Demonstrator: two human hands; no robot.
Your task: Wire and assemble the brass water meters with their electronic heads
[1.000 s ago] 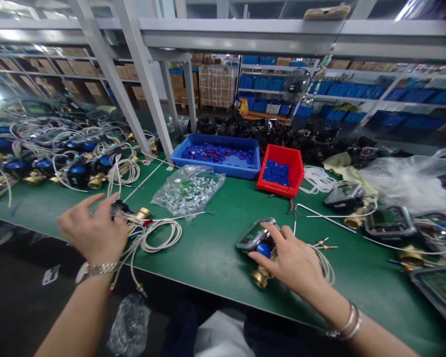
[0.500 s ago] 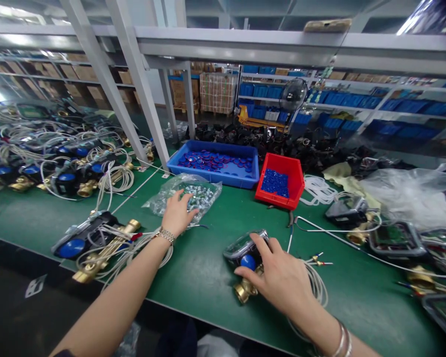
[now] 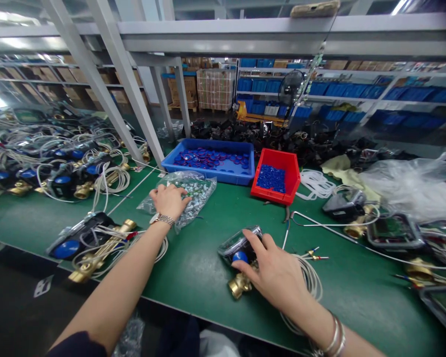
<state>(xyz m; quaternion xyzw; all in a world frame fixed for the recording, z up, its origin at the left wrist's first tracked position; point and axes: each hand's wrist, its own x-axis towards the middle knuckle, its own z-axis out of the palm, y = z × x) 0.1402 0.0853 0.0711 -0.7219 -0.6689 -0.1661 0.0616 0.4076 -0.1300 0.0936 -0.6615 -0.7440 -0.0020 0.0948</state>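
single head-worn view, looking forward and down across the green tabletop (image 3: 196,267), near at arm's length, shelving beyond

left hand (image 3: 169,201) apparently palm-down, right hand (image 3: 277,272) curled

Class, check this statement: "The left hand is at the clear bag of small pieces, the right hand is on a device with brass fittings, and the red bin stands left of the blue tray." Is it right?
Not quite: the head view shows the red bin right of the blue tray. The rest is unchanged.
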